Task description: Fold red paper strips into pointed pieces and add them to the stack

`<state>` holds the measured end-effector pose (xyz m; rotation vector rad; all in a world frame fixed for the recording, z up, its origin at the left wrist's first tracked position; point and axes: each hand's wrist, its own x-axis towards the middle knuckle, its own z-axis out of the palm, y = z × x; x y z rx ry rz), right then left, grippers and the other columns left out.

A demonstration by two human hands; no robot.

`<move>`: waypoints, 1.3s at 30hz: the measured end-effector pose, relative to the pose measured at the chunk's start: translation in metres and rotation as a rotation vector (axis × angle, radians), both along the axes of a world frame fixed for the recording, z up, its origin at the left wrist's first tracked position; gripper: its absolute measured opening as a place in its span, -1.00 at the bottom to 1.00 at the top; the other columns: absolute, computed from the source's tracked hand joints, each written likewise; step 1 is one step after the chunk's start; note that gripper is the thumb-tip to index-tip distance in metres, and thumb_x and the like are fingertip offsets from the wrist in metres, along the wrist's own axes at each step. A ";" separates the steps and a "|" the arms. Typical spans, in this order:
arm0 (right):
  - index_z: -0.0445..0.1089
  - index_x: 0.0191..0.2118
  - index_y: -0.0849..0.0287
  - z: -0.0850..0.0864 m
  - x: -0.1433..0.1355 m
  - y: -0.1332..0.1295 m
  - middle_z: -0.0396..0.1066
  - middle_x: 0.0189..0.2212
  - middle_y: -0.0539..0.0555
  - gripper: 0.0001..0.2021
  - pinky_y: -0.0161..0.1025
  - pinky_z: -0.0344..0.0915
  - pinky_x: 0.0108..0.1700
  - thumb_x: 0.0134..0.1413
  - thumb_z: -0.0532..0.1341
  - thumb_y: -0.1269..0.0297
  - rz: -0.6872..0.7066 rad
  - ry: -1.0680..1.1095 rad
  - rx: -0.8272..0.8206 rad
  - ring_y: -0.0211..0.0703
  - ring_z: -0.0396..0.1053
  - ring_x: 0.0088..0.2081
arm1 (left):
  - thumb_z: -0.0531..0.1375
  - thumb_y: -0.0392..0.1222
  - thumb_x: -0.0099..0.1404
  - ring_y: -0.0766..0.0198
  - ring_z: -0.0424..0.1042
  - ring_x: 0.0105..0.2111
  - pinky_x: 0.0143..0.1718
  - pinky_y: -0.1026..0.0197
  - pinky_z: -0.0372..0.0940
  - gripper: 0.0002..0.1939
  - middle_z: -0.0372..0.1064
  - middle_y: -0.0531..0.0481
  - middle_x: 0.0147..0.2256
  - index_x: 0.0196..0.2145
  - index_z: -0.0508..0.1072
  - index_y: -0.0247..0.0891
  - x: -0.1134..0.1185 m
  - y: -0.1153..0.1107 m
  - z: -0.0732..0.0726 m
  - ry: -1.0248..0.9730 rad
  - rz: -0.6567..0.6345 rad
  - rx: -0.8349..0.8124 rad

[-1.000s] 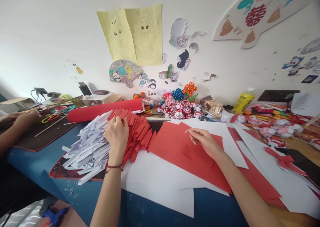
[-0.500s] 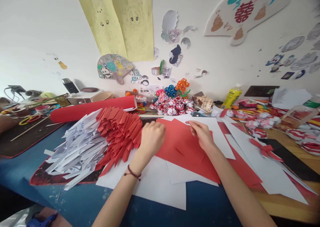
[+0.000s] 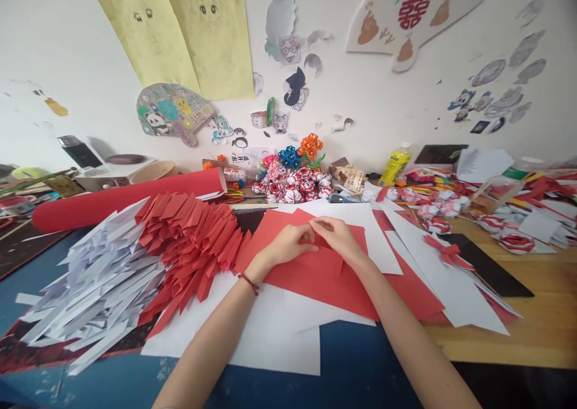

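My left hand (image 3: 292, 244) and my right hand (image 3: 334, 238) meet over a red paper sheet (image 3: 331, 282), their fingertips close together. Both are closed in a pinch. A darker red patch shows between the fingers, but I cannot tell a held piece from the red paper behind it. Under the red sheet lie white sheets (image 3: 279, 337). To the left of my left hand is a heap of folded red paper strips (image 3: 189, 237), and beside it a heap of folded white paper strips (image 3: 103, 276).
Behind the heaps lies a red paper roll (image 3: 130, 198). Red-and-white paper balls (image 3: 295, 186) and small flowers (image 3: 311, 147) stand by the wall. A yellow bottle (image 3: 396, 165), a clear bottle (image 3: 496, 189) and more paper (image 3: 451, 289) are on the right.
My left hand has moved from above the red sheet's left edge across to my right hand, and their fingertips now come together. The view has shifted to the right.
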<state>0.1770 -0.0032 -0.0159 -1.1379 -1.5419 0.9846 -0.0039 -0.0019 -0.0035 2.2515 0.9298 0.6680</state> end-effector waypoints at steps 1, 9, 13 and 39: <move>0.58 -0.26 0.14 0.000 -0.001 -0.001 0.56 -0.26 0.12 -0.72 -0.17 0.31 -0.17 0.04 0.29 0.04 0.066 -0.035 -0.001 -0.04 0.45 -0.23 | 0.26 -0.11 0.21 0.32 0.33 -0.40 -0.33 0.28 0.16 -0.82 0.42 0.05 -0.40 -0.34 0.43 -0.27 -0.002 0.002 0.000 -0.060 0.048 0.007; 0.55 -0.37 0.17 0.022 -0.011 -0.015 0.57 -0.37 0.08 -0.67 -0.13 0.35 -0.20 -0.04 0.35 -0.04 0.088 0.323 -0.174 -0.01 0.49 -0.30 | 0.16 0.27 0.22 0.37 0.32 -0.48 -0.47 0.31 0.18 -0.43 0.41 -0.06 -0.36 -0.12 0.47 -0.32 -0.014 0.009 0.007 -0.768 0.141 -0.441; 0.57 -0.28 0.16 0.036 -0.030 -0.003 0.57 -0.36 0.10 -0.62 -0.15 0.37 -0.29 -0.12 0.40 -0.04 0.083 0.610 -0.277 -0.02 0.50 -0.35 | 0.25 0.22 0.18 0.41 0.28 -0.50 -0.52 0.34 0.13 -0.36 0.34 0.01 -0.41 0.06 0.39 -0.29 -0.013 0.002 0.012 -0.865 0.030 -0.475; 0.58 -0.35 0.14 0.018 -0.052 -0.009 0.54 -0.34 0.07 -0.67 -0.18 0.33 -0.24 -0.02 0.32 -0.06 -0.056 0.475 0.014 -0.06 0.41 -0.30 | 0.33 0.21 0.08 0.45 0.14 -0.52 -0.52 0.35 0.06 -0.34 0.35 0.01 -0.34 0.04 0.44 -0.22 -0.008 -0.002 0.003 -0.848 0.208 -0.344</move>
